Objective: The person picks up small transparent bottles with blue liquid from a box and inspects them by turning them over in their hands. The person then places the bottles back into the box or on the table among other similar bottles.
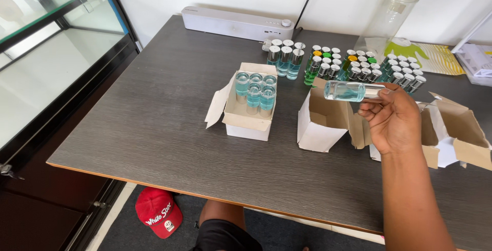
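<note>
Sideways, a small bottle (346, 91) of pale blue liquid hangs above the open mouth of an empty box (323, 123), held by the right hand (392, 120).

Thumb and fingers pinch the bottle at its silver cap end; wrist is bent up, forearm coming in from the lower right corner. Left hand is out of view. Just left, apart from the empty one, a second box (249, 110) holds six blue bottles standing upright, flap open to the left. Torn cartons (456, 135) crowd the hand's right side. Behind, rows of capped bottles (353, 65) stand close-packed, a tall clear jar (392, 12) past them. Table (154, 128) is bare toward the left and near edges, plenty of room there. Red cap (159, 212) lies on the floor below the near edge.
</note>
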